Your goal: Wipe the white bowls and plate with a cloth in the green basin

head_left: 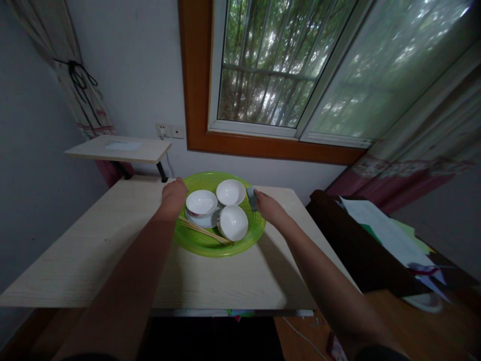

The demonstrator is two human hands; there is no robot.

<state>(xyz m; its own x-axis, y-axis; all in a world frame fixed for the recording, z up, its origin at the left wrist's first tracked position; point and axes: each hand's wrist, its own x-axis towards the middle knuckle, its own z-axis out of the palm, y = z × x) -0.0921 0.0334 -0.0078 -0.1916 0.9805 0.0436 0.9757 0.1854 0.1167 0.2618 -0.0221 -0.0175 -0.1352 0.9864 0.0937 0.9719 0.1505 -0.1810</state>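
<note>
A round green plastic tray (199, 249) sits over the pale wooden table. My left hand (175, 193) is closed on its left rim. At the right rim, my right hand (269, 206) is closed around a grey cloth (251, 198), which lies against the tray's inner side. Inside the tray are a white bowl (202, 202) on a white plate (209, 220), a second bowl (231, 192) behind, and a tilted bowl (235, 223) at the front right. Several wooden chopsticks (201, 229) lie along the front left. Whether the tray's underside touches the table is hidden.
A small raised shelf (146, 149) on black legs stands at the table's (225, 286) back left, with a paper on it. Wall sockets (170, 131) and a window (270, 65) are behind. To the right is a dark brown piece of furniture (349, 240) with papers (391, 230).
</note>
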